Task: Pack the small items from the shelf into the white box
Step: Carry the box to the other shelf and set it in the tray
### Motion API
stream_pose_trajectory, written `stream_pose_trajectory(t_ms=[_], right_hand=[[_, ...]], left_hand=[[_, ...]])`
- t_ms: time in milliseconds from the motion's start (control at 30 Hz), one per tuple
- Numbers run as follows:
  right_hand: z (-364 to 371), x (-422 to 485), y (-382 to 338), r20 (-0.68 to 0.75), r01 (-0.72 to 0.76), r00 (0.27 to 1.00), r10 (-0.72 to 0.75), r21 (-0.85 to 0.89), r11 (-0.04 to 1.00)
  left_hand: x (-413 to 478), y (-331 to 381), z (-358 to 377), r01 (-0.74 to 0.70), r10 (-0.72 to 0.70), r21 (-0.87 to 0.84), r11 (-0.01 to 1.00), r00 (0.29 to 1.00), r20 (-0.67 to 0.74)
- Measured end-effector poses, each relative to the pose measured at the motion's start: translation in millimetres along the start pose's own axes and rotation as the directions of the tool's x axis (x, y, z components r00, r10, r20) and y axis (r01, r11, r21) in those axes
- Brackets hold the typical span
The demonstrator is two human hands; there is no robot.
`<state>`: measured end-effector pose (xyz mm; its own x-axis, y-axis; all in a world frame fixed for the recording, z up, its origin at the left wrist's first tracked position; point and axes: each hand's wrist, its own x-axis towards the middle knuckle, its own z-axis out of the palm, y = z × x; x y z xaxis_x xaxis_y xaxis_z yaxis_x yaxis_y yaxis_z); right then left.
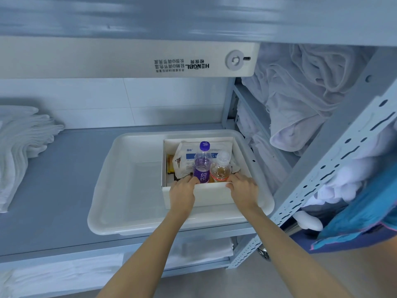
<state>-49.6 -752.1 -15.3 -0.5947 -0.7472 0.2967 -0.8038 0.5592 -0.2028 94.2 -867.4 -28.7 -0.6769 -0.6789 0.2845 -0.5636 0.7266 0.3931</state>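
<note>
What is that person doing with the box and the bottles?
A person is packing small things into a white box. The left hand and the right hand both grip its near edge. The box sits in the right side of a bigger white tub on the grey shelf. Inside stand a purple-capped bottle and an amber drink bottle, with a white packet behind them.

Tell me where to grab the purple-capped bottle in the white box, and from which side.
Pinch the purple-capped bottle at its neck, under the cap, coming straight down from above. It stands upright with the amber bottle close on its right, the packet behind and the white box wall in front, so only its top is free.
</note>
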Motion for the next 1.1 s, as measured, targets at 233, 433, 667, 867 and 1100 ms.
stream_pose_trajectory(t_ms=[233, 433, 667, 867, 1100], right_hand=[[2.2, 4.4, 1.5, 0.005, -0.009, 1.0, 0.009, -0.002, 1.0], [2.7, -0.3, 7.3, 0.048, -0.055, 0.998, 0.05, 0.106, 0.993], [-3.4, -47.8, 8.0, -0.049, 0.154, 0.988, -0.147, 0.282, 0.947], [0.8, -69.9, -2.2, 0.133, 0.247, 0.945, -0.3, 0.312, 0.917], [-1.2, -70.0, -2.7, 0.141, 0.228, 0.949, -0.281, 0.307, 0.924]], left_hand=[[6.4, 3.4, 9.1, 0.033, -0.034, 0.067, 0.997, 0.999, 0.023], [2.8, -0.6, 4.3, 0.018, -0.019, 0.002, 1.0, 0.998, 0.052], [-40.8, -16.5, -31.7, -0.21, 0.207, -0.003, 0.978, 0.967, -0.149], [-72.5, -28.9, -30.8, -0.049, 0.054, -0.053, 0.997, 0.994, 0.098], [-77.0, -35.7, -23.3, -0.125, 0.126, -0.014, 0.992, 0.984, 0.129]])
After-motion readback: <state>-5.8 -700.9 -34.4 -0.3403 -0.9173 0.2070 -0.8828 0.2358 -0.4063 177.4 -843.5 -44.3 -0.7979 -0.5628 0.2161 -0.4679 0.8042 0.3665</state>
